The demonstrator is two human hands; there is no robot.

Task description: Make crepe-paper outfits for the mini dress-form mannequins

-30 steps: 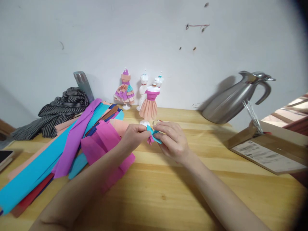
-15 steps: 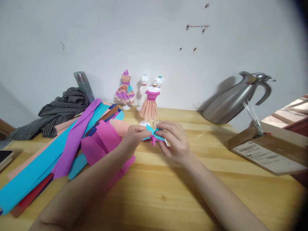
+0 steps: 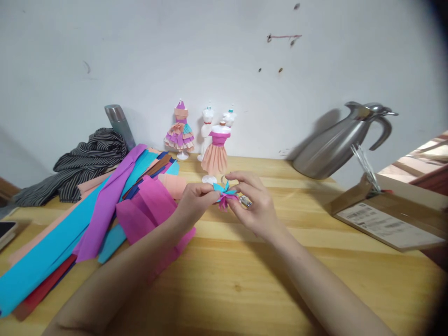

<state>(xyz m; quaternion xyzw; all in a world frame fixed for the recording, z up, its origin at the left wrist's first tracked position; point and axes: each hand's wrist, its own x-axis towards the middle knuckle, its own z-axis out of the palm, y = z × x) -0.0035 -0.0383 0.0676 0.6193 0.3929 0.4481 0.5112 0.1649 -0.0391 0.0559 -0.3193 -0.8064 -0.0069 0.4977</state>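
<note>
My left hand (image 3: 196, 199) pinches the left side of a small blue and magenta crepe paper flower (image 3: 225, 197) between thumb and fingers. On its other side, my right hand (image 3: 255, 205) is closed with the fingertips at the petals. A small shiny metal piece (image 3: 246, 201) shows within the right hand, too small to make out. Behind the flower stand mini dress forms; the nearest wears a magenta and peach paper dress (image 3: 216, 154) above a white round base (image 3: 209, 179). Left of it is a form in a ruffled multicoloured dress (image 3: 179, 133).
Crepe paper strips (image 3: 87, 214) cover the table's left side, beside a peach roll (image 3: 172, 185). A striped cloth (image 3: 91, 158) and a flask (image 3: 120, 125) lie behind. On the right are a steel jug (image 3: 325, 144) and a cardboard box (image 3: 392, 224). A phone (image 3: 7, 233) lies far left.
The paper flower has turned slightly and its blue petals now stand up more. More of the metal piece shows in my right hand. The view has shifted a little.
</note>
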